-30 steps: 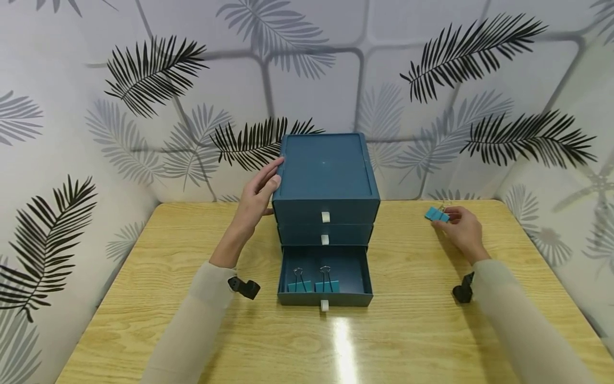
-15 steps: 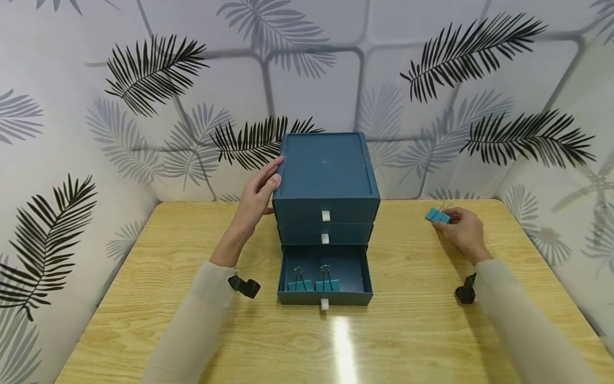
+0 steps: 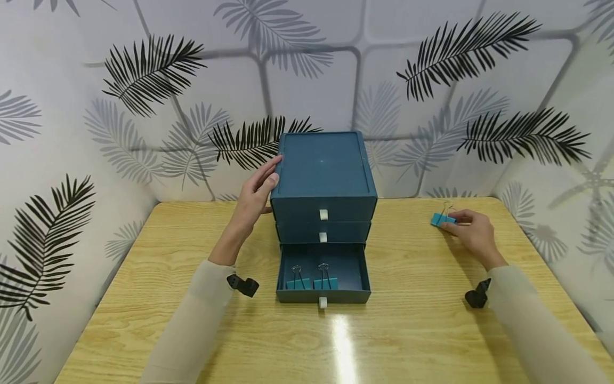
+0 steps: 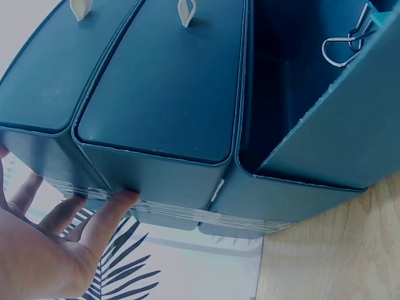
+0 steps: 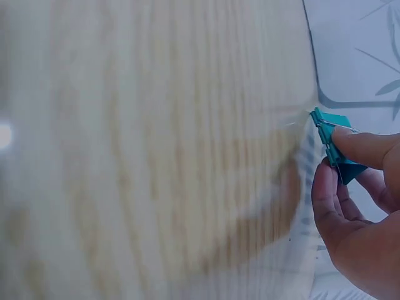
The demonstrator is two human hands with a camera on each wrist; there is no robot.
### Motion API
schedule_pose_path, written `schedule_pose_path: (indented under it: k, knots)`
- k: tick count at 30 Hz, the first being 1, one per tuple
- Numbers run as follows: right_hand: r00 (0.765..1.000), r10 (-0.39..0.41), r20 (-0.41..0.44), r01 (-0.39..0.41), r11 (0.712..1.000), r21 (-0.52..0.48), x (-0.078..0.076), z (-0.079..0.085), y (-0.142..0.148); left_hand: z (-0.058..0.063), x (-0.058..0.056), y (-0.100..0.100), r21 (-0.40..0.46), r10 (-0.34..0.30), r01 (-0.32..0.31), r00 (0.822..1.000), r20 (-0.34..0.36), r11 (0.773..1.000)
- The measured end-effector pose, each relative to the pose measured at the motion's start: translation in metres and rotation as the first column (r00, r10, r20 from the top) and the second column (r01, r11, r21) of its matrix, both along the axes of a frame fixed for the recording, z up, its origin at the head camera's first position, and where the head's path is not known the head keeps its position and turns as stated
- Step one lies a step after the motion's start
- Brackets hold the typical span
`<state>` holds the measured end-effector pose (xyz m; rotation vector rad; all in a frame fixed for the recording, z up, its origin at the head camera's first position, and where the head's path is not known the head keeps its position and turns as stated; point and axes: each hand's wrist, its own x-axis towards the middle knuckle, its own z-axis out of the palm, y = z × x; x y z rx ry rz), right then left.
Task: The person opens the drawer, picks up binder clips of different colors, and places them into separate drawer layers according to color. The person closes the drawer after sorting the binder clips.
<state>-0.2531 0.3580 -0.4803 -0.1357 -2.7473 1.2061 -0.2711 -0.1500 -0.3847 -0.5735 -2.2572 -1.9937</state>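
Note:
A dark blue drawer unit (image 3: 326,165) stands at the middle of the table, its bottom drawer (image 3: 297,297) pulled out. Two teal binder clips, a left one (image 3: 298,284) and a right one (image 3: 326,283), lie inside that drawer with their wire handles up. My left hand (image 3: 249,202) rests against the unit's left side, its fingers extended along the upper edge; the left wrist view shows the fingertips (image 4: 128,197) touching the side wall. Far to the right, my right hand (image 3: 475,234) pinches another teal binder clip (image 5: 340,140) between thumb and fingers, near the table's back edge.
The wooden table (image 3: 403,341) runs up to a leaf-patterned backdrop (image 3: 316,96) behind and at both sides. White pull tabs, such as the bottom one (image 3: 323,302), stick out from the drawer fronts.
My right hand has shifted slightly right and toward me with the binder clip, which has turned a little. The left hand stays at the drawer unit; the head view has drifted slightly.

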Motion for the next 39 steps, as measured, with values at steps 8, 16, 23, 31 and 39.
schedule_pose_path:
  k: [8,16,23,31,39]
  knots:
    - [0.998,0.037,-0.056,-0.038,0.999,-0.013,0.012,0.006,-0.001,0.003,0.0,0.002,-0.005,-0.004,0.004,1.0,-0.004,1.0]
    - [0.993,0.048,-0.11,-0.05,0.999,-0.017,0.029,0.021,-0.016,0.003,-0.002,0.002,0.005,-0.004,0.004,1.0,0.0,1.0]
    - [0.989,0.062,-0.138,-0.069,0.997,-0.042,0.044,0.028,-0.028,0.002,-0.003,0.002,0.003,-0.005,0.005,1.0,-0.004,1.0]
    - [0.986,0.074,-0.151,-0.086,0.993,-0.076,0.062,0.031,-0.04,0.001,0.0,0.002,-0.002,-0.001,0.001,1.0,0.007,1.0]
    - [0.966,0.06,-0.251,-0.087,0.991,-0.097,0.075,0.031,-0.053,-0.001,0.0,0.0,-0.001,0.006,-0.006,1.0,0.012,1.0]
